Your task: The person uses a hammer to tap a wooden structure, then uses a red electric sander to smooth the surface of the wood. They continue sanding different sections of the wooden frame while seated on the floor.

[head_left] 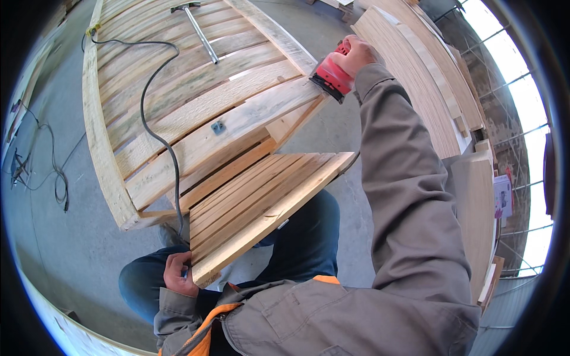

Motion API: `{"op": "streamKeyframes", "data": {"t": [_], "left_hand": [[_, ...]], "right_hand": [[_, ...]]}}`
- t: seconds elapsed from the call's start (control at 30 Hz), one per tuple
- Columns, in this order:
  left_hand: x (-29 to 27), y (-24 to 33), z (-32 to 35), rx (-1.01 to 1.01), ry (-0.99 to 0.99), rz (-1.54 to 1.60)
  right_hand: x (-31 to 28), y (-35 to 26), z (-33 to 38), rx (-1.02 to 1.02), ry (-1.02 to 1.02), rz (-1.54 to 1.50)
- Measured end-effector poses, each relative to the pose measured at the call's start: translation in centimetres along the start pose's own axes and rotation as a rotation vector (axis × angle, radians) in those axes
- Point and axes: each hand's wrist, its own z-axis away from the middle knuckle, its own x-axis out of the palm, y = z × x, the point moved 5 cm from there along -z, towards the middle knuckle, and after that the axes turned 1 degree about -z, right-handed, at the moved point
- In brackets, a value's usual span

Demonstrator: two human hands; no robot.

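Note:
My right hand (360, 56), with the arm stretched out, is closed around a red and black electric sander (332, 74). The tool is at the near right corner of a large slatted wooden frame (255, 115); I cannot tell whether its base touches the wood. Across my knees leans a smaller slatted wooden panel (261, 204), tilted. My left hand (180, 274) grips the lower left corner of this panel, its fingers bent over the edge. A black power cord (144, 98) crosses the large frame and drops behind the panel.
A hammer (199, 32) lies on the far slats of the frame. Stacked wooden boards (427, 77) fill the right side, with a pink and white box (503, 196) behind. Loose cables (59, 178) lie on the grey concrete floor (95, 249) at left.

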Motion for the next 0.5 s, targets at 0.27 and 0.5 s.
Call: {"op": "streamKeyframes", "data": {"t": [0.27,0.5], "left_hand": [[-0.4,0.8,0.1,-0.037,0.019,0.035],[-1.4,2.0,-0.2,-0.105,0.095,0.218]], "right_hand": [[-1.2,-4.5,2.4,-0.166,0.123,-0.106],[-2.9,-7.9,5.7,-0.175,0.033,-0.05]]}}
